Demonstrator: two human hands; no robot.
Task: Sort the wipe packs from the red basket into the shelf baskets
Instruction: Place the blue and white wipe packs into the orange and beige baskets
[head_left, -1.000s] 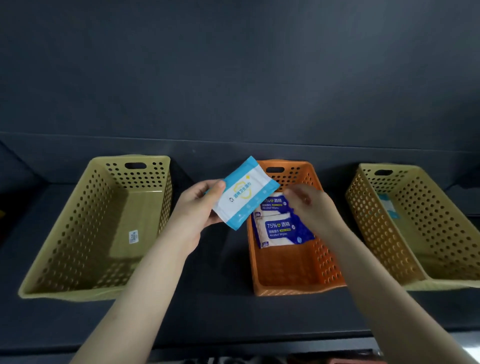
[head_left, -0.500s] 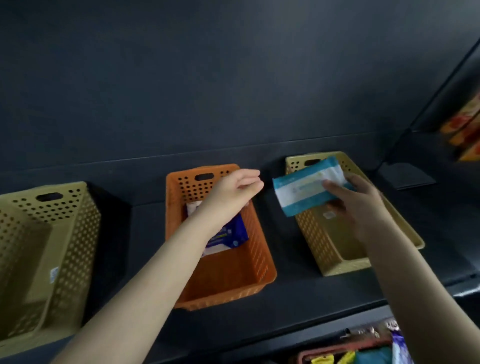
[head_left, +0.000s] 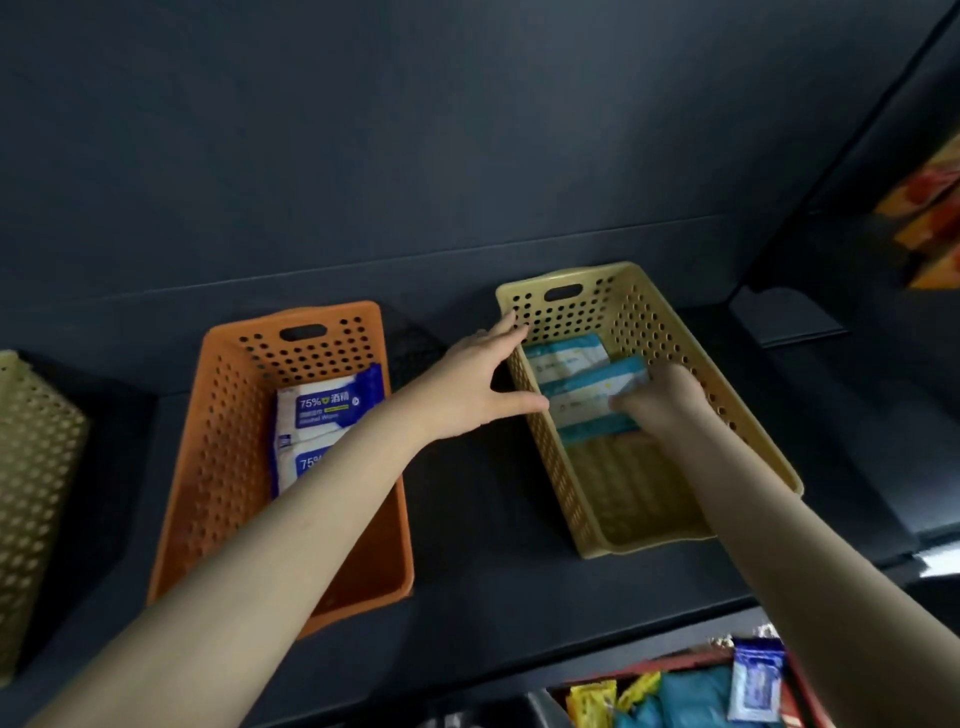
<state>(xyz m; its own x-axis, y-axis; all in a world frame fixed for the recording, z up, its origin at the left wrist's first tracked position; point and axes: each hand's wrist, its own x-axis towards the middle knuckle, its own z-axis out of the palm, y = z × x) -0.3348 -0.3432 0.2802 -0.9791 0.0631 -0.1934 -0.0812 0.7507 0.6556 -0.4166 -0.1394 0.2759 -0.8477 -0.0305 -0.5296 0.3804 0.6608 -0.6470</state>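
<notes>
Dark matte shelf (head_left: 493, 587) runs across the view, and below its front edge sits the red basket (head_left: 675, 667), holding a blue-and-white sachet (head_left: 756, 686), yellow sachets (head_left: 592, 701) and teal packets (head_left: 691, 696), all glossy and somewhat blurred. Two bare forearms reach up and forward from the lower corners. On the shelf, the orange basket (head_left: 223, 467) is a long plastic tub with perforated walls and a slot handle; two dark-blue packs (head_left: 322, 410) printed "75%" lie flat in its far half, partly hidden by the left forearm. The left hand (head_left: 478, 384) is spread wide between the baskets, holding nothing: its thumb lies straight against the rim of the yellow basket (head_left: 649, 509)'s left wall, and its fingers (head_left: 511, 325) stretch to that basket's far left corner. This basket has the same perforated plastic build, set at a slant on the shelf. The right hand (head_left: 670, 400) is lowered inside it, knuckles up, its fingers curled over the right end of a light-blue wipe pack (head_left: 584, 405), a flat, soft rectangle with a white middle band, lying against the basket's left wall. Just beyond, touching it, a second light-blue pack (head_left: 566, 356) rests near the far wall. Another yellow basket (head_left: 36, 467) shows at the left edge. Behind everything rises a plain dark back panel (head_left: 415, 156), with blurred orange-red packages (head_left: 930, 223) far right.
</notes>
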